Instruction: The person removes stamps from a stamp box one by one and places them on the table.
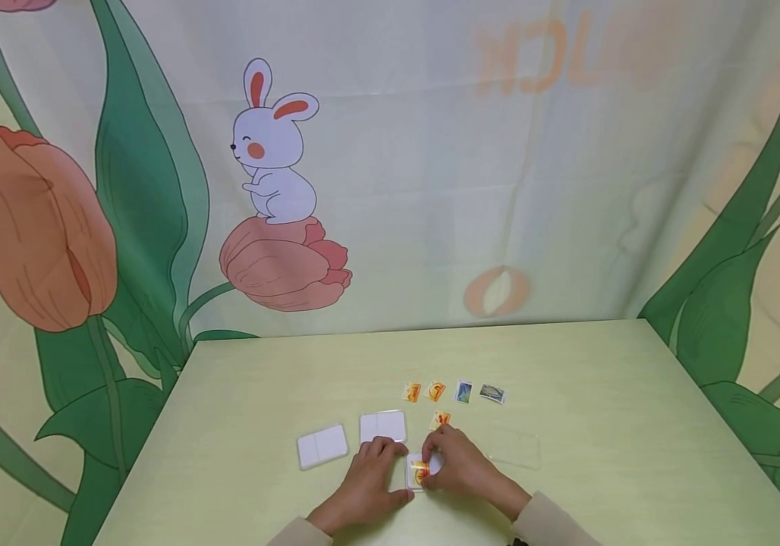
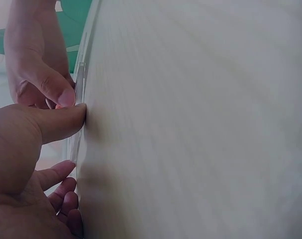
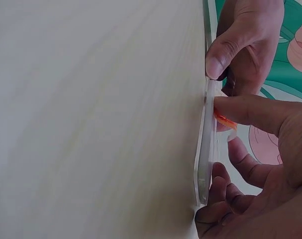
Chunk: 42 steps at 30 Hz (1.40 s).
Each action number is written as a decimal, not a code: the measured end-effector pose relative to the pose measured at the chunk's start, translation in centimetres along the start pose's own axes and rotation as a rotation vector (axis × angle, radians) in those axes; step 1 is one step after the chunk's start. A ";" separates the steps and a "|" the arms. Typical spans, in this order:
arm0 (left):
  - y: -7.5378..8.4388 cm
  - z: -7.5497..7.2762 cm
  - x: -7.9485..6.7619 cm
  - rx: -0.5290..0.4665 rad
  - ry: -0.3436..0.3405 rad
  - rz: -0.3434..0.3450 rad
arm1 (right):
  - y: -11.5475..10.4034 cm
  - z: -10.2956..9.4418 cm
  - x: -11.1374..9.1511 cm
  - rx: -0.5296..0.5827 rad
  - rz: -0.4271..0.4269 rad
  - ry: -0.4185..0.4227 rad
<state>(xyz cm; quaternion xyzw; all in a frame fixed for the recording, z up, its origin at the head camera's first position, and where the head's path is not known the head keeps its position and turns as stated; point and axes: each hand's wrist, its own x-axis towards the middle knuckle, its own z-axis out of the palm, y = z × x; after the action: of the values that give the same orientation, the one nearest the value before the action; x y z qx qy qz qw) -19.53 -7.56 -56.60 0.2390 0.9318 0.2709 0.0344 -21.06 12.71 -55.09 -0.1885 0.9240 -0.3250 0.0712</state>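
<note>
A flat white case [image 1: 412, 479] lies in front of me, its thin clear edge visible in the right wrist view. My left hand [image 1: 371, 481] grips its left side, thumb at the near edge and fingers at the far edge. Over the case, my right hand [image 1: 461, 466] pinches a small orange-and-yellow stamp [image 1: 420, 473] between thumb and index finger. In the right wrist view that stamp [image 3: 225, 119] bends up from the case surface, and the other right fingers curl by the case's end. My right hand covers the right part of the case.
Beyond the hands lie more orange stamps [image 1: 412, 392], a blue-green stamp [image 1: 463, 392] and a grey one [image 1: 492, 393]; another orange stamp [image 1: 441, 419] is just past my right fingers. Two white cases [image 1: 322, 447] [image 1: 382, 427] lie left, a clear lid [image 1: 514, 450] right.
</note>
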 end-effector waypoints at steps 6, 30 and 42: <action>0.0 0.0 0.0 -0.007 0.003 0.003 | 0.4 0.1 0.2 0.040 -0.014 0.018; 0.0 -0.1 -0.1 -0.024 -0.014 -0.008 | 0.7 -0.3 0.2 0.185 -0.008 0.036; 0.0 0.0 0.0 -0.027 -0.020 -0.016 | 1.2 -1.4 0.9 0.260 0.058 0.067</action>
<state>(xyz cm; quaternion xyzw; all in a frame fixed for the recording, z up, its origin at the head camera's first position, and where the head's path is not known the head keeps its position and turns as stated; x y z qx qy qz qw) -19.59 -7.60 -56.59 0.2336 0.9296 0.2808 0.0492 -22.62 13.99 -54.77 -0.1398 0.8810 -0.4460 0.0734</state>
